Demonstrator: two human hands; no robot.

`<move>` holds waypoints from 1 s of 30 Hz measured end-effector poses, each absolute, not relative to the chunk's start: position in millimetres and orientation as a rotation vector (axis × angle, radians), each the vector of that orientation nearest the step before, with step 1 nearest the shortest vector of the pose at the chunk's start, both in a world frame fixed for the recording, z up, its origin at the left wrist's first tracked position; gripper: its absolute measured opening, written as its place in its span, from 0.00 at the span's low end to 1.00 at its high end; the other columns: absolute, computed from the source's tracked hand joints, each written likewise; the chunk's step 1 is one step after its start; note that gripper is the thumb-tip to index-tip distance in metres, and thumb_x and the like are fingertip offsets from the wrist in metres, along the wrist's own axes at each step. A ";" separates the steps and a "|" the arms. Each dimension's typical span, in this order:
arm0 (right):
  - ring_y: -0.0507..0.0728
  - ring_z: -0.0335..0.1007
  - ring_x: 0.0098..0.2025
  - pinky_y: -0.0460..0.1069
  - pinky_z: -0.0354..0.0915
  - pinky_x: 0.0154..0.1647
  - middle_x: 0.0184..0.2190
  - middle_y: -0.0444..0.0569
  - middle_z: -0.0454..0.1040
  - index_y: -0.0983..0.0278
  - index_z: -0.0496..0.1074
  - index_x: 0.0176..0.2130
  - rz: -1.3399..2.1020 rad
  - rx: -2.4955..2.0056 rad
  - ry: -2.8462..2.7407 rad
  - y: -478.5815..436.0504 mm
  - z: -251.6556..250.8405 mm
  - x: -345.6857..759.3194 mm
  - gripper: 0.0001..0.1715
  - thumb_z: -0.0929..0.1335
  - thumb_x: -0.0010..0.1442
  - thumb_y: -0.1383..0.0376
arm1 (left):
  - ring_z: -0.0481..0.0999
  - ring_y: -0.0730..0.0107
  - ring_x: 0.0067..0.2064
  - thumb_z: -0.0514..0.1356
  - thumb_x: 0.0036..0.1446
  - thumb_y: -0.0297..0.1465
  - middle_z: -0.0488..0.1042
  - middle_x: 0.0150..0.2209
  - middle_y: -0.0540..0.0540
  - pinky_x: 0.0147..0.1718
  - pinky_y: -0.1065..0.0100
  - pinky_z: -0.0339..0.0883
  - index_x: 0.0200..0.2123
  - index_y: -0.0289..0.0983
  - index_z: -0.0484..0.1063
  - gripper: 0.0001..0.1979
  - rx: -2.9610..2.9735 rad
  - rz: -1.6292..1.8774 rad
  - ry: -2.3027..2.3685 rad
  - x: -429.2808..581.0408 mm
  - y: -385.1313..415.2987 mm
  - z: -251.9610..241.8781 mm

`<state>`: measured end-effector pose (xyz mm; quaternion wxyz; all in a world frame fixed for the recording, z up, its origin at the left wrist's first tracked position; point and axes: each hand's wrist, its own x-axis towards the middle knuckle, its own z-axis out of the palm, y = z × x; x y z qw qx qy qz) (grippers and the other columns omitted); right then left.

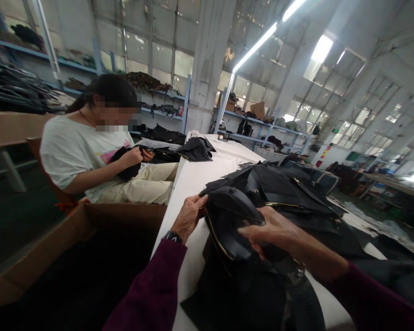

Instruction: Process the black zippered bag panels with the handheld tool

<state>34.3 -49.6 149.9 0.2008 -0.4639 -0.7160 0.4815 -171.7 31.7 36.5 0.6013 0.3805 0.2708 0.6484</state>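
Observation:
A black bag piece (pixel 227 230) with a gold zipper along its curved edge is held up over the white table. My left hand (pixel 189 212) pinches its upper left edge between thumb and fingers. At its right side, my right hand (pixel 267 232) is closed on the black material, though part of the grip is hidden. Below it hangs more black fabric (pixel 241 294), and I cannot tell whether it is the same piece. Just behind my hands lies a pile of black bag pieces (pixel 279 184) with gold zippers.
Another person (pixel 86 147) sits at the left, handling black material. A large cardboard box (pixel 120 211) with dark contents stands left of the white table (pixel 189 177). Some black pieces (pixel 196 149) lie near the table's far edge. Loaded shelves (pixel 255 119) line the windows.

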 end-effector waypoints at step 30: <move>0.51 0.66 0.20 0.43 0.60 0.21 0.19 0.40 0.69 0.64 0.68 0.37 1.380 -1.683 -1.884 -141.3 127.4 112.1 0.20 0.69 0.55 0.50 | 0.72 0.67 0.30 0.63 0.45 0.34 0.71 0.23 0.49 0.30 0.68 0.67 0.23 0.37 0.67 0.08 0.811 1.737 0.982 -202.1 39.3 21.2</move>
